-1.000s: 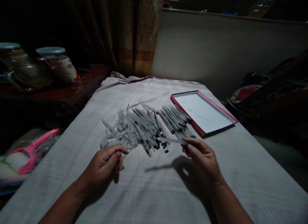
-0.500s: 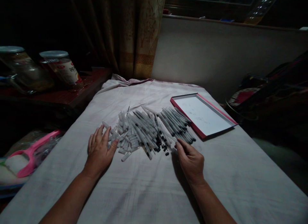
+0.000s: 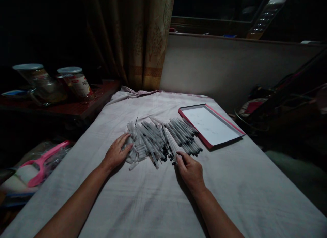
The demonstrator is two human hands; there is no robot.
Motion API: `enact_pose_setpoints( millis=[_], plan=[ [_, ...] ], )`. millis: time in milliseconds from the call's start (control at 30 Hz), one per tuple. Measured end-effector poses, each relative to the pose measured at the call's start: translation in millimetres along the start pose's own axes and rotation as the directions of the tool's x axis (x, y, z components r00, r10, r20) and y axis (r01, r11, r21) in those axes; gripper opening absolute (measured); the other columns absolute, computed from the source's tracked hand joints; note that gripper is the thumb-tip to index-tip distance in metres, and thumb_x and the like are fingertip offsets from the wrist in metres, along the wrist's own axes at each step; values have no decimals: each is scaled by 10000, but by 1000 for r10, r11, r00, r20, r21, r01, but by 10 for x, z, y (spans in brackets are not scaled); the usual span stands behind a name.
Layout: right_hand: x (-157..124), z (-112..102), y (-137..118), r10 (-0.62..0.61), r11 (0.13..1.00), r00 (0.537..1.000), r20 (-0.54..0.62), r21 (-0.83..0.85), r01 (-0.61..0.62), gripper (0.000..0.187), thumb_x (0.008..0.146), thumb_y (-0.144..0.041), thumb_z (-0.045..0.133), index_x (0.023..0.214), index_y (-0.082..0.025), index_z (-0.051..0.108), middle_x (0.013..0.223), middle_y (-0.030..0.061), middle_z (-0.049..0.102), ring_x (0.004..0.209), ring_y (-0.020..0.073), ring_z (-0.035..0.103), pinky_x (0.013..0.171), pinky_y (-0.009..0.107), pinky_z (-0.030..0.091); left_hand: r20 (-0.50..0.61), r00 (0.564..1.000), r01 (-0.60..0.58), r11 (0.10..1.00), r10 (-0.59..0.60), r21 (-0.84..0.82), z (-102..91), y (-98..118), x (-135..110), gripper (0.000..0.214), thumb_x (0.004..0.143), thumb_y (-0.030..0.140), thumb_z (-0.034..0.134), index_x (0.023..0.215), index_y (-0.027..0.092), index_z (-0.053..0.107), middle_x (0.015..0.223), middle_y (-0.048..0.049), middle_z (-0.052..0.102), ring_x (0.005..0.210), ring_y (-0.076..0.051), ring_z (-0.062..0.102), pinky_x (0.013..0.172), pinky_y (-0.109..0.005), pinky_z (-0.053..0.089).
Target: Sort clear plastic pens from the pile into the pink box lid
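A heap of clear pen barrels (image 3: pixel 150 139), many with black ends, lies loose on the cloth. Short clear pen caps (image 3: pixel 141 151) are gathered along its left side. My left hand (image 3: pixel 118 152) rests against those caps, thumb and fingers apart, its fingertips partly among them. At the heap's lower right, my right hand (image 3: pixel 190 168) is closed in a pinch on the end of a thin clear pen (image 3: pixel 173 147); its fingers hide part of that end. Just beyond it, more pens (image 3: pixel 182 132) lie side by side in a neater row.
A shallow red-edged box lid (image 3: pixel 211 145) with a white inside lies right of the pens on the pale cloth (image 3: pixel 143 204). Jars (image 3: pixel 76 84) and a glass mug (image 3: pixel 46 94) stand on a dark red table at left. A pink-handled item (image 3: pixel 42 164) sits below it.
My left hand has moved in onto the caps, its fingers less spread. My right hand has shifted left toward the black-ended pens. The camera view has tilted upward a little.
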State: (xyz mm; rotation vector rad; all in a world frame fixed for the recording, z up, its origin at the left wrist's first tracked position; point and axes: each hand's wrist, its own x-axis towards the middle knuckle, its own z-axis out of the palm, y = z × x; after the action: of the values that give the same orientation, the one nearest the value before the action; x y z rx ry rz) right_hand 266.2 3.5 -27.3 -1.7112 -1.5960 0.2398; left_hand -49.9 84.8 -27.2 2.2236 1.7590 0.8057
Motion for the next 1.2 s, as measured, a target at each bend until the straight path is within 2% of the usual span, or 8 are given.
enact_pose_setpoints(
  millis=[133,233,400,500,767,933,1033,1200],
  plan=[
    [117,-112,73,34,999,999,-15,19,-34,346,889,-388,475,925,-195,760,877,79,789,795,230,739,725,299,532,-35,999,-44,996,41,-75,-30,47,-80,585,918,597,374,1287,198,593,1383,-105,579,1279,-247,548,1097,-418,436],
    [327,-220,72,-4,993,1000,-23,-115,2,305,879,-332,494,934,-190,758,943,87,776,865,233,720,761,299,506,-84,997,-7,994,-2,-110,-32,46,-160,573,904,604,406,1269,211,607,1415,-107,544,1289,-264,540,1091,-436,442],
    [641,-252,-86,38,870,979,199,-489,65,266,898,-363,559,1000,-206,748,1012,101,732,836,223,691,651,280,439,-136,988,53,986,-75,-158,-46,51,-301,568,887,607,440,1250,208,617,1432,-120,522,1318,-289,510,1100,-470,428],
    [706,-195,-175,78,782,957,280,-612,115,277,907,-378,556,1000,-179,724,1020,128,716,824,233,691,624,289,418,-136,988,52,983,-77,-174,-73,94,-400,546,890,590,455,1248,211,618,1425,-117,529,1314,-284,514,1098,-459,434],
    [801,-222,-285,196,754,948,252,-656,19,314,936,-304,463,952,-143,732,958,163,749,866,257,708,666,298,422,-191,981,-2,995,-18,-102,-60,130,-498,468,903,521,474,1233,225,623,1398,-105,552,1280,-280,542,1074,-455,460],
    [587,-334,-218,147,890,982,119,-450,-79,334,935,-329,448,924,-161,737,901,134,755,799,231,695,683,283,435,-249,967,-51,999,47,-7,-36,127,-504,427,924,471,465,1249,227,594,1367,-115,563,1256,-292,548,1063,-488,460],
    [279,-316,-217,-5,994,998,58,-109,11,381,944,-358,396,828,-170,706,756,83,728,702,194,673,658,259,451,-302,928,-192,975,217,110,-73,303,-549,409,948,375,480,1330,235,514,1389,-135,537,1300,-307,504,1095,-534,407],
    [-77,-174,-406,-268,945,948,170,238,224,353,939,-325,398,719,-199,643,638,31,660,601,152,623,599,230,448,-249,837,-446,871,487,205,-120,672,-621,500,939,267,537,1419,240,400,1445,-145,494,1386,-301,410,1133,-530,342]
  ],
)
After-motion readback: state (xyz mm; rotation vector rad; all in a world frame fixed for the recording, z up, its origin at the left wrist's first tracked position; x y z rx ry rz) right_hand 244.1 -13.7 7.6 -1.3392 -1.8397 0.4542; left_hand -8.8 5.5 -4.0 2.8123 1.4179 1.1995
